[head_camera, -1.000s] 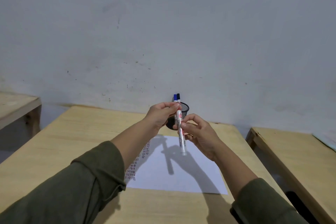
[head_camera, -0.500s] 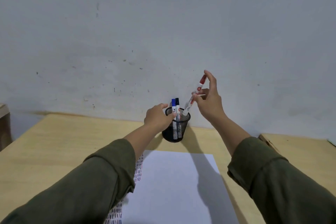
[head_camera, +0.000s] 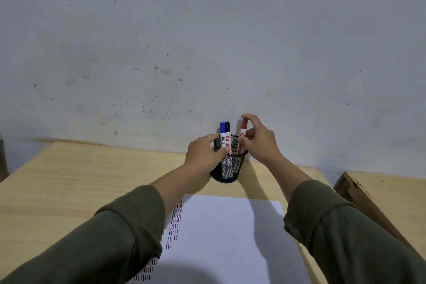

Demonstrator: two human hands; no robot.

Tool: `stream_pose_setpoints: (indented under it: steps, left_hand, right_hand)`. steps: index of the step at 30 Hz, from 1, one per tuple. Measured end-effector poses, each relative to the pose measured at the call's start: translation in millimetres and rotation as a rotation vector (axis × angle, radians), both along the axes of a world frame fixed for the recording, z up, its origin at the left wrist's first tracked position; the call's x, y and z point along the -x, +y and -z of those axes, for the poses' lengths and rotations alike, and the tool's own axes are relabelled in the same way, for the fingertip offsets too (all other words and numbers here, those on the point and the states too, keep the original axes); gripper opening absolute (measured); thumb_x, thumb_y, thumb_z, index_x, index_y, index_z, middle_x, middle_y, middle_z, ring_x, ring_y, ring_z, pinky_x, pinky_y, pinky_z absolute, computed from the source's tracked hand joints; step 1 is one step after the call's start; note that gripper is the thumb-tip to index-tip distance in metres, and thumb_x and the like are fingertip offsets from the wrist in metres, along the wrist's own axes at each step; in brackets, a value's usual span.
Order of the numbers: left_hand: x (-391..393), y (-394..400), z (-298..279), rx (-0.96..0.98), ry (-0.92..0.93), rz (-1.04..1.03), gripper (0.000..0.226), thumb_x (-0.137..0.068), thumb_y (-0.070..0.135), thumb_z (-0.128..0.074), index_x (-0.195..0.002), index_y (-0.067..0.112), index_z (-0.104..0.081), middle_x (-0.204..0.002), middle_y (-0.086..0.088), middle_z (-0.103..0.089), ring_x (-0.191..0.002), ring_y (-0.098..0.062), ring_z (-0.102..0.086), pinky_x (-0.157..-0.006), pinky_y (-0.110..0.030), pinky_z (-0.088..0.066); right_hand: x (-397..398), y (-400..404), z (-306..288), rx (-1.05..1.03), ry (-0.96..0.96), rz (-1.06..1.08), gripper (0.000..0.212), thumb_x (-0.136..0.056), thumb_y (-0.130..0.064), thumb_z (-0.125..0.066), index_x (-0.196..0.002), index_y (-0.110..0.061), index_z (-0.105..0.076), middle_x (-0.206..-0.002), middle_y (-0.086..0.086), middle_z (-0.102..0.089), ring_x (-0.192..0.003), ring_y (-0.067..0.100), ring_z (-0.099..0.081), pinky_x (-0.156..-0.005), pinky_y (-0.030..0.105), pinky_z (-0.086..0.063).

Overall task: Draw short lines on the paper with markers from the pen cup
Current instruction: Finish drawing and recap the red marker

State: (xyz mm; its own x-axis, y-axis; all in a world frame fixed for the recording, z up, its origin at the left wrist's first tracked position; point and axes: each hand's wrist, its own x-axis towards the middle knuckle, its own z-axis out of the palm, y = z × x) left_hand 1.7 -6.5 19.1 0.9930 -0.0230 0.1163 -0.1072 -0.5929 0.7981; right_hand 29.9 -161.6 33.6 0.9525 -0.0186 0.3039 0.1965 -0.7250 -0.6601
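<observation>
1. The right hand [head_camera: 259, 139] has its fingertips closed on the red marker [head_camera: 242, 136], pinching near the capped top. The marker stands almost upright, its lower end already inside the pen cup [head_camera: 229, 161].
2. The left hand [head_camera: 204, 153] wraps the near-left side of the cup, thumb across the mesh wall and fingers curled over the rim — it looks like a steadying grip, closed on the cup itself.
3. Inside the cup, the blue marker [head_camera: 222, 136] and the black marker [head_camera: 227, 135] stand side by side at the left, caps up, just beside the left hand's fingers.
4. The step in hand, as I read it, is a marker at the cup — the red one either going in or coming out; a single moment cannot say which.
5. The cup sits at the far edge of the wooden table [head_camera: 69, 175], close to the wall. The paper [head_camera: 230, 233] lies nearer the person, its left strip filled with short red, blue and black strokes, the rest blank.
6. The next move likely calls for a clean release or lift, without tipping the light cup.
</observation>
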Motion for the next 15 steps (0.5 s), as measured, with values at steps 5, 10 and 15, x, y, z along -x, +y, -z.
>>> stream_pose_setpoints:
  steps: [5, 10, 15]
  left_hand:
    - [-2.5, 0.0, 4.6, 0.046, 0.004, -0.007, 0.053, -0.084, 0.035, -0.064, -0.134, 0.024, -0.053, -0.134, -0.003, -0.059, -0.127, -0.023, -0.050, -0.103, -0.032, -0.040]
    - [-5.0, 0.8, 8.5, 0.060, 0.008, -0.010, 0.054, -0.083, 0.036, -0.064, -0.134, 0.025, -0.051, -0.136, -0.004, -0.057, -0.129, -0.024, -0.048, -0.106, -0.035, -0.040]
    - [-3.9, 0.0, 8.9, 0.078, 0.003, -0.010, 0.053, -0.083, 0.035, -0.064, -0.134, 0.026, -0.052, -0.133, -0.004, -0.059, -0.127, -0.024, -0.050, -0.102, -0.033, -0.040]
  right_hand:
    - [-3.8, 1.9, 4.8, -0.013, -0.010, 0.010, 0.051, -0.082, -0.008, -0.066, -0.127, -0.028, -0.054, -0.096, 0.011, -0.069, -0.083, 0.017, -0.060, -0.078, 0.023, -0.047]
    - [-4.1, 2.8, 6.9, -0.091, -0.024, 0.040, 0.048, -0.080, -0.008, -0.068, -0.122, -0.022, -0.048, -0.089, 0.009, -0.067, -0.072, 0.015, -0.058, -0.055, 0.015, -0.041]
    - [-3.1, 5.7, 9.6, -0.093, -0.003, 0.059, 0.035, -0.082, -0.010, -0.068, -0.114, -0.015, -0.055, -0.099, 0.012, -0.068, -0.075, 0.016, -0.058, -0.057, 0.016, -0.043]
